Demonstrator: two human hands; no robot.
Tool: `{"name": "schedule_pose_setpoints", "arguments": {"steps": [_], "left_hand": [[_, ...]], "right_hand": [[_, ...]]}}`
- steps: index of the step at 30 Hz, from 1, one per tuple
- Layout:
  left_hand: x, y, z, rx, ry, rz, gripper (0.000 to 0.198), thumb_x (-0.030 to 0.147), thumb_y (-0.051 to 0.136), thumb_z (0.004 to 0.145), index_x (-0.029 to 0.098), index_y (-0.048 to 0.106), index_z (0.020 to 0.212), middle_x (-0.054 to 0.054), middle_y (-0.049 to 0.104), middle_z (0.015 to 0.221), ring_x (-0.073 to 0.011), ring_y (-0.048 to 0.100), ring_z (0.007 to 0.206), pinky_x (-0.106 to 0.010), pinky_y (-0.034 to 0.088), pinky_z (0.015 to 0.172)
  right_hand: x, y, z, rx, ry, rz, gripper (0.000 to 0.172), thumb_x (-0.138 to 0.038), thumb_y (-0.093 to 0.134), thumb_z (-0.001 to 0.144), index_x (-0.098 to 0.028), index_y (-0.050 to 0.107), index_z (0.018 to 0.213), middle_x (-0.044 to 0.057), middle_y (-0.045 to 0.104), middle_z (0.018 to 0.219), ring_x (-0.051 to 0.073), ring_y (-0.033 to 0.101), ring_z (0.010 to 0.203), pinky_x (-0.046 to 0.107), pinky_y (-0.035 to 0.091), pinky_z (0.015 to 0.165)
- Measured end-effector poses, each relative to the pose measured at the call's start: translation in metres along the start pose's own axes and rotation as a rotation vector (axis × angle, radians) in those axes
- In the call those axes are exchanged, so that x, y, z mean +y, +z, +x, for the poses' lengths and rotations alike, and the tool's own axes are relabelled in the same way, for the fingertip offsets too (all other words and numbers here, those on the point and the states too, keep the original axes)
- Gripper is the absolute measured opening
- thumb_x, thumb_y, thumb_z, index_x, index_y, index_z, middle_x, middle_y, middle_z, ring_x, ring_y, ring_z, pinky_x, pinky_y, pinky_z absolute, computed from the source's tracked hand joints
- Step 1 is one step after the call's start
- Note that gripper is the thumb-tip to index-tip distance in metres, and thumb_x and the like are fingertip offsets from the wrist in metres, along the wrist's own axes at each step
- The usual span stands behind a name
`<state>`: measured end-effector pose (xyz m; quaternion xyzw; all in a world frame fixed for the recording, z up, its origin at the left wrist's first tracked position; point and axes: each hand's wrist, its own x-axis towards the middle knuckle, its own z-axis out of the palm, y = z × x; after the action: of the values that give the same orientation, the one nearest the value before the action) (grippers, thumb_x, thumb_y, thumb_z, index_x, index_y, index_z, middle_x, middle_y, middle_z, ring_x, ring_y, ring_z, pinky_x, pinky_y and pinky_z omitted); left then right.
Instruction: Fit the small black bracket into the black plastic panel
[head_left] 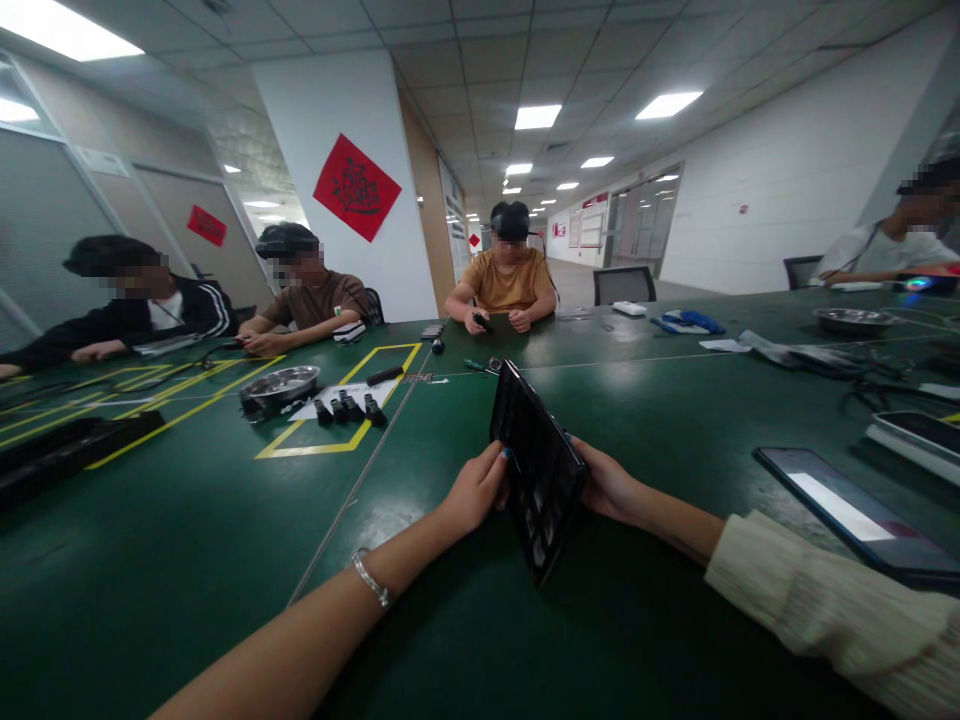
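Note:
Held between my two hands is a flat black rectangular panel (536,460), tablet-like, tilted up on edge above the green table. Whether the pale patches on its dark face are reflections or compartments cannot be made out. My left hand (478,488) grips its left edge, the thumb lying against the face. At the right edge my right hand (611,485) is closed around the panel, its fingers partly hidden behind it. A silver bracelet (371,578) circles my left wrist.
Left on the green table (225,560) are a metal bowl (281,385), several black cylindrical parts (351,408) and a black tray (67,450). A phone (855,510) lies right. Another bowl (855,320) and blue cloth (686,322) are farther back. Several people sit around.

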<state>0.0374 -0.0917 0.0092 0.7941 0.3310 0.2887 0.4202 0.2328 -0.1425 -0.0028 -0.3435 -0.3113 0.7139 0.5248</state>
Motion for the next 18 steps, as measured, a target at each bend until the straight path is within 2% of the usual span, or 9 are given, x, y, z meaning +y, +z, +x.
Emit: {"name": "schedule_pose_setpoints", "arguments": {"steps": [6,12,18], "left_hand": [[-0.0029,0.0000,0.0023,-0.012,-0.039,0.018,0.045,0.055,0.026,0.085,0.017,0.049,0.075,0.005,0.044,0.043,-0.0100,0.042,0.042,-0.023,0.032,0.048],[-0.0043,0.0010,0.0037,-0.020,-0.060,-0.005,0.051,0.059,0.028,0.083,0.016,0.051,0.072,0.005,0.042,0.043,-0.0093,0.040,0.040,-0.022,0.031,0.046],[-0.0051,0.0019,0.0037,0.002,-0.079,-0.028,0.054,0.063,0.026,0.081,0.016,0.047,0.063,0.004,0.042,0.042,-0.0089,0.038,0.040,-0.022,0.031,0.046]], "right_hand": [[0.0010,-0.0022,-0.0001,-0.019,-0.008,-0.048,0.030,-0.039,0.035,0.088,-0.021,0.054,0.102,0.002,0.062,0.074,0.013,0.048,0.049,0.029,0.039,0.053],[-0.0011,-0.0014,-0.0026,-0.025,0.001,-0.073,0.024,-0.038,0.039,0.087,-0.022,0.052,0.097,-0.002,0.055,0.060,0.012,0.047,0.048,0.028,0.040,0.054],[-0.0008,0.0007,-0.0023,-0.017,-0.018,-0.093,0.023,-0.037,0.037,0.087,-0.022,0.051,0.098,-0.002,0.056,0.061,0.012,0.048,0.047,0.027,0.041,0.053]]}}
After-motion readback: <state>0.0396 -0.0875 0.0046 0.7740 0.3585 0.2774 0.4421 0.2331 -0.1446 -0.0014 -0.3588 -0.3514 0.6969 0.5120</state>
